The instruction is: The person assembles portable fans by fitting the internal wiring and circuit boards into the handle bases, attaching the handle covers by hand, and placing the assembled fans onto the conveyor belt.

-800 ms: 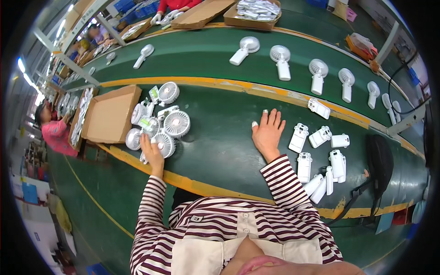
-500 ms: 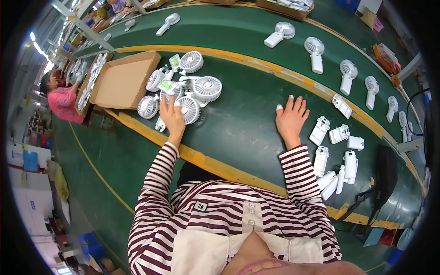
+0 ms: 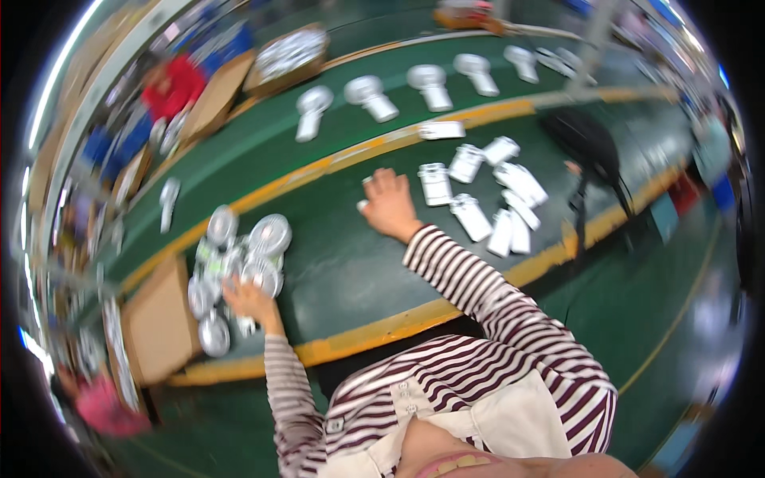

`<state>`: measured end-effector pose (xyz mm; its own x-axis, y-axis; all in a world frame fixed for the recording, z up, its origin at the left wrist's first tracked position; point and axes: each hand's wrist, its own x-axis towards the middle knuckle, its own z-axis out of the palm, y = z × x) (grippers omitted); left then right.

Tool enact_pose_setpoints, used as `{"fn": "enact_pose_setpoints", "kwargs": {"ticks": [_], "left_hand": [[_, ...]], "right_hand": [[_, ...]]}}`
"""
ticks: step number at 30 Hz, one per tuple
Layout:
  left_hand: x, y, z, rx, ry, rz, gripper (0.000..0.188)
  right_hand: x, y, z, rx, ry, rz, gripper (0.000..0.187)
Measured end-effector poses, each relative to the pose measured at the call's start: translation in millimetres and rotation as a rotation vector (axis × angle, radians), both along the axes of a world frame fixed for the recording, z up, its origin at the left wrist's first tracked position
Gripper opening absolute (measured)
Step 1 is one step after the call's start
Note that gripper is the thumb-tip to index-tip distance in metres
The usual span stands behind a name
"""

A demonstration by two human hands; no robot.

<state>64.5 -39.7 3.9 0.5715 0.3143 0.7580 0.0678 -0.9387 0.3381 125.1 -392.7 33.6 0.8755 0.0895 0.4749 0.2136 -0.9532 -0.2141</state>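
My left hand (image 3: 251, 301) rests at the near side of a cluster of white round fan heads (image 3: 271, 235), its slightly blurred fingers apart and touching the pieces. Small light green parts show among them. My right hand (image 3: 389, 209) lies palm down on the green worktop (image 3: 343, 275), fingers spread and nothing under them that I can make out. Just right of it are several white handle casings (image 3: 470, 219), loosely scattered, some showing their open inner side. Another white casing (image 3: 442, 130) lies on the yellow edge strip beyond my right hand.
Past the yellow strip, several white handheld fans (image 3: 430, 86) lie on a green conveyor belt. An open cardboard box (image 3: 159, 327) stands at the left end of the worktop. A black bag (image 3: 586, 143) with straps lies at the right. A person in red (image 3: 167, 92) is across the belt.
The whole view has swung and tilted, blurring the scene, and the fan heads now appear lower left. Both hands keep about the same places on the worktop.
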Motion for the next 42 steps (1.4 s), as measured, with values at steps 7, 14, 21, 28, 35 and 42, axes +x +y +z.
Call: {"fn": "enact_pose_setpoints", "kwargs": {"ticks": [7, 14, 21, 28, 35, 42], "left_hand": [[-24.3, -95.9, 38.5, 0.01, -0.138, -0.369, 0.042], [-34.7, -167.9, 33.3, 0.082, 0.466, -1.015, 0.031], [-29.1, -162.9, 33.1, -0.034, 0.47, -1.057, 0.028], [-26.9, -160.0, 30.7, -0.05, 0.492, -1.102, 0.028], [-1.7, -174.9, 63.4, -0.443, 0.779, -1.185, 0.029], [146.2, -304.5, 104.6, 0.176, 0.189, -1.349, 0.046]], "right_hand": [[-1.5, -12.7, -9.7, 0.071, -0.028, -0.037, 0.052], [6.2, 4.7, -12.0, 0.013, -0.039, -0.059, 0.05], [2.0, 6.0, -9.3, -0.008, -0.011, -0.08, 0.049], [-7.0, -0.6, -5.9, 0.015, 0.035, -0.044, 0.05], [-142.7, -166.4, 56.4, 0.138, -0.165, -0.218, 0.069], [-160.8, -190.0, 24.8, 0.081, 0.214, -0.223, 0.085]]}}
